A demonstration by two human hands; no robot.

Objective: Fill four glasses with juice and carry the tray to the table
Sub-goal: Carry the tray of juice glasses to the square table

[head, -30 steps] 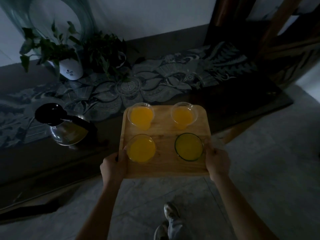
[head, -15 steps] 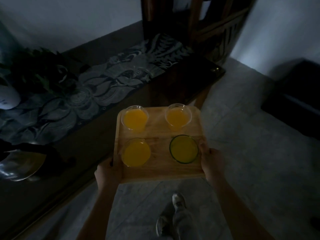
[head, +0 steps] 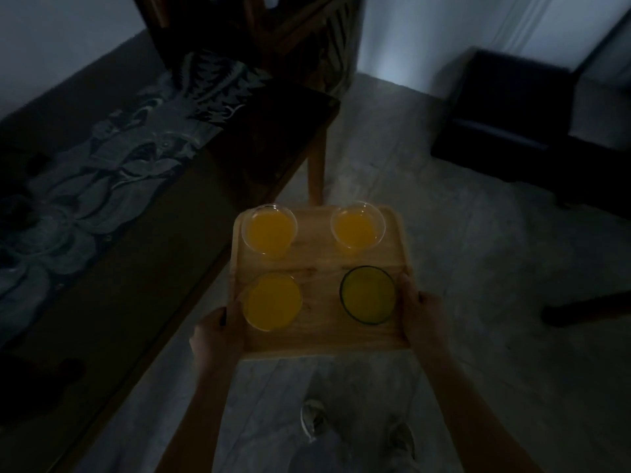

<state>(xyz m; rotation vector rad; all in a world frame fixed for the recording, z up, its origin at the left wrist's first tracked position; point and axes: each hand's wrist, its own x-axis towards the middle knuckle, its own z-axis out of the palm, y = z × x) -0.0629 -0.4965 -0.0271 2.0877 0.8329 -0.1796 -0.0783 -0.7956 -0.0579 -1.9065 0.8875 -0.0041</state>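
As a person stood on a pale tiled floor (head: pixel 478 268), the left hand (head: pixel 218 336) and right hand (head: pixel 421 310) each clasped a side edge of the wooden tray (head: pixel 321 268), held level in the air with four juice-filled glasses (head: pixel 269 230) upright on it. A long dark table (head: pixel 164 213) with a patterned runner (head: pixel 102 165) ran just to the left, its wooden leg (head: pixel 316 175) directly beyond the tray. Farther right, well apart, sat a dark armchair (head: pixel 505 110).

Four glasses of juice: three clear ones (head: pixel 269 229) (head: pixel 357 228) (head: pixel 272 300) and one dark-rimmed glass (head: pixel 368 294) (its juice looks greener in the dim light). One wooden tray (head: pixel 321 264). Two hands, the left hand (head: pixel 218 336) and the right hand (head: pixel 421 310). Two shoes (head: pixel 312 419) (head: pixel 401 438). One long table (head: pixel 143 227) with one patterned runner (head: pixel 102 172).
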